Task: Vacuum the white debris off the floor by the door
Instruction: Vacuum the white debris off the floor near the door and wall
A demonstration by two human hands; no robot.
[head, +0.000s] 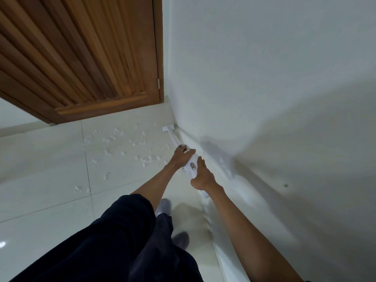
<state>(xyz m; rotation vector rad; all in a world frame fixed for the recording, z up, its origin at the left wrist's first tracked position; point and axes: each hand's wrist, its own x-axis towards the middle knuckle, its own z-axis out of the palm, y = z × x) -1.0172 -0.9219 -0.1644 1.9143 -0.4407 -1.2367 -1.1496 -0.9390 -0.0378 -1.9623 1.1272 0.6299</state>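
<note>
Gripping white stick vacuum (pixel 191 167) two-handed: left hand (pixel 181 157) curled round front of body, right hand (pixel 204 177) wrapped round rear handle. Floor head (pixel 168 128) at wall (pixel 264 78) beside door (pixel 81 47); white debris (pixel 147 159) scattered on floor (pixel 40 180) to its left.

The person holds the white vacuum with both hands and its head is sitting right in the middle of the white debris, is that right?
Not quite. The left hand and right hand do hold the white vacuum, but the head view shows the vacuum head at the foot of the wall, right of the white debris, not amid it.
</note>
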